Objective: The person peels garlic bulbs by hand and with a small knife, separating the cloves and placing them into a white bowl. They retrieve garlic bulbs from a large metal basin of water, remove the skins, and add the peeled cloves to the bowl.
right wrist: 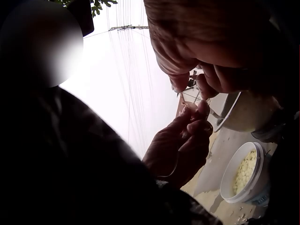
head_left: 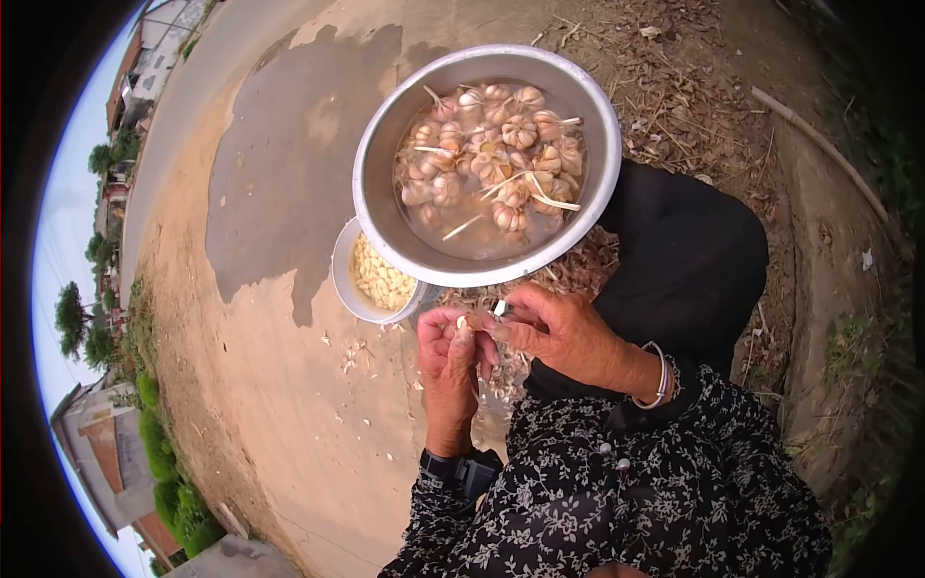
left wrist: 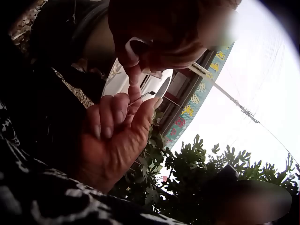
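You sit outdoors with both hands raised together in front of your lap, near the close rim of a wide metal basin (head_left: pixel 602 207). Your left hand (head_left: pixel 447 376) is narrowed, thumb and fingers pinching a small garlic clove (head_left: pixel 463 323) at the fingertips; a dark band (head_left: pixel 439 465) with a boxy device circles that wrist. Your right hand (head_left: pixel 568 339), with a silvery bracelet (head_left: pixel 662 374) at its wrist, is curled around a small blade-like tool (head_left: pixel 500 308), its bright end showing beside the clove; whether the two touch, you cannot tell. The basin holds cloudy water and many whole garlic bulbs (head_left: pixel 518 132), pinkish and cream, some with pale stalks. Just beside the basin, toward your left, stands a white tub (head_left: pixel 344 279) of pale, peeled cloves (head_left: pixel 381 277), part of it hidden under the basin's rim as seen from your head. Scraps of skin (head_left: pixel 356 354) lie on the ground below the tub, and dry leaves (head_left: pixel 665 87) cover the earth to the basin's right. You wear a black top (head_left: pixel 578 482) with a white floral pattern and dark trousers (head_left: pixel 684 260). The wrist views are dim, and finer finger detail is lost in shadow.
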Action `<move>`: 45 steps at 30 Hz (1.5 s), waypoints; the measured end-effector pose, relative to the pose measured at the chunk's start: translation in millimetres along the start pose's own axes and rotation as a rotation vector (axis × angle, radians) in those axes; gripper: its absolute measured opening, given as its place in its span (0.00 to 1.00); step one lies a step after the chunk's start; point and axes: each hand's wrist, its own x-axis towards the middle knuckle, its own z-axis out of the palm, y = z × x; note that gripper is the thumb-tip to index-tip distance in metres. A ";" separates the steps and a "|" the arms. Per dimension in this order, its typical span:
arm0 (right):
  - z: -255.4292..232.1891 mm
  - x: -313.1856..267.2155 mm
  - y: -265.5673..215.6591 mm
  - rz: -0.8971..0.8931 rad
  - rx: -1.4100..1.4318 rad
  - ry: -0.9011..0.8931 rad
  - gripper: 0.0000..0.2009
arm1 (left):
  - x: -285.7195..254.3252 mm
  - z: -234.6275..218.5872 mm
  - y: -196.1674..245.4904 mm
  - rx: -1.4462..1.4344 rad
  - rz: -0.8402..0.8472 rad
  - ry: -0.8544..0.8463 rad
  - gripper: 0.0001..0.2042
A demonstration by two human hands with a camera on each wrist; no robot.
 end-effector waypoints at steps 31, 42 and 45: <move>5.6 -5.1 32.1 0.034 -0.182 -0.186 0.11 | -6.5 -4.4 -5.5 0.105 -0.238 -0.028 0.10; 2.8 -6.4 23.5 -0.076 -0.329 -0.175 0.12 | -6.0 -3.5 -13.7 0.068 -0.326 0.027 0.09; 4.7 -7.8 30.2 -0.074 -0.246 -0.150 0.12 | -3.6 -1.5 -9.9 -0.032 -0.411 0.067 0.08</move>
